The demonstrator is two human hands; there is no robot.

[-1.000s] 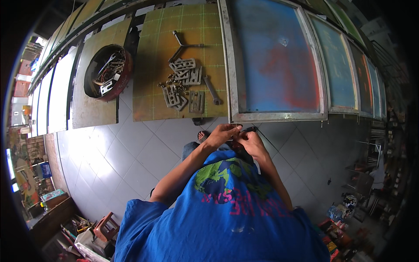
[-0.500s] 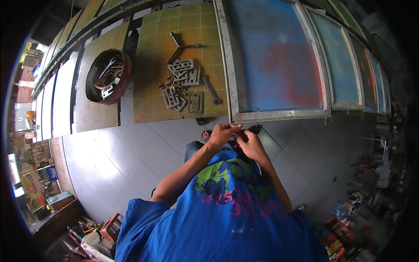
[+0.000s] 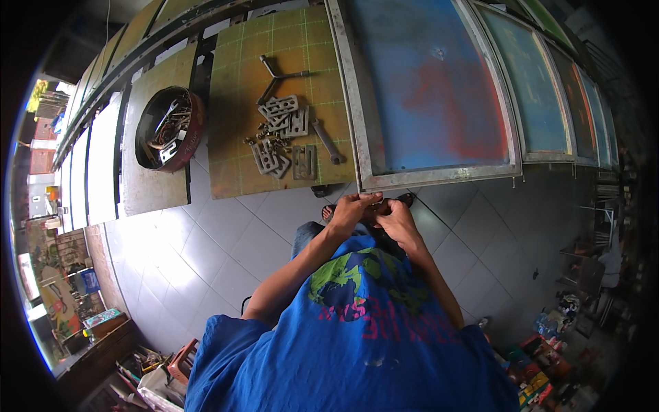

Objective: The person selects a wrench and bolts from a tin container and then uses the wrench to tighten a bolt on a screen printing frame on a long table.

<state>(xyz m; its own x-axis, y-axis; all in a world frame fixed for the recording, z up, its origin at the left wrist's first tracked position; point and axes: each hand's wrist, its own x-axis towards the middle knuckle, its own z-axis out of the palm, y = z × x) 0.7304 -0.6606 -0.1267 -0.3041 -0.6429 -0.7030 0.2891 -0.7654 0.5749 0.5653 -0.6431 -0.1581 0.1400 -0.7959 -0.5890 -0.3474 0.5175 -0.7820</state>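
My left hand [image 3: 349, 214] is closed, its fingertips together just below the near-left corner of a metal-framed screen [image 3: 436, 178] with blue and red staining. My right hand [image 3: 395, 223] is closed beside it, fingertips meeting the left's; what they grip is too small and hidden to make out. Beyond, on a yellowish gridded board [image 3: 233, 62], lie a three-armed socket wrench [image 3: 274, 77], a pile of slotted metal plates [image 3: 278, 113] with small fittings among them, and an open-ended spanner [image 3: 327, 141].
A round dark-red tub [image 3: 185, 147] of tools and hardware sits on a pale board [image 3: 154, 192] at left. More framed screens [image 3: 532, 103] run rightward. My feet [image 3: 327, 213] are on grey tiles [image 3: 247, 247]. Clutter [image 3: 130, 371], including a red stool [image 3: 182, 360], fills the lower corners.
Both hands stay together at the frame's corner, with slight finger movements, the right hand's fingers shifting most. The view has tilted slightly, the bench's left end sitting lower in the picture.
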